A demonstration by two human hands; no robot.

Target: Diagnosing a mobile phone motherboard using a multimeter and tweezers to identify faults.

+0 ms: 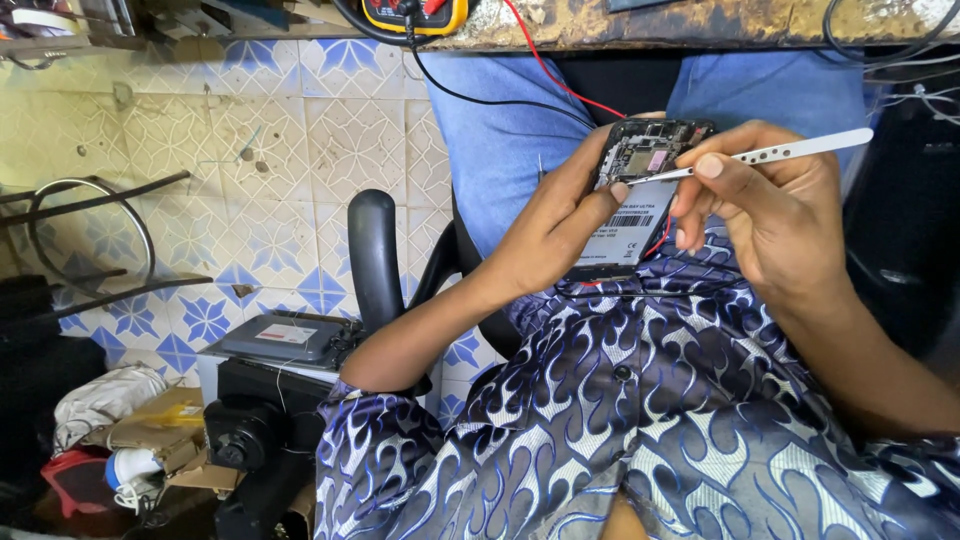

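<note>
At the far left a pile of clutter [120, 430] lies on the patterned tile floor [280, 150], and next to it a grey device [285, 340] rests on a black stand. A black chair armrest [372, 255] rises just beside my left forearm. My left hand [555, 235] is wrapped around an opened phone [640, 190], its fingers [600, 195] closed on the edge and the back, holding it over my lap with the exposed circuit board facing me. A red wire [560, 80] and a black wire [480, 95] run from the phone up to a yellow meter [415, 15] on the tabletop [650, 25] above. My right hand [775, 215] pinches silver tweezers [770, 155], thumb and forefinger closed on them, the tips touching the board near the phone's top.
</note>
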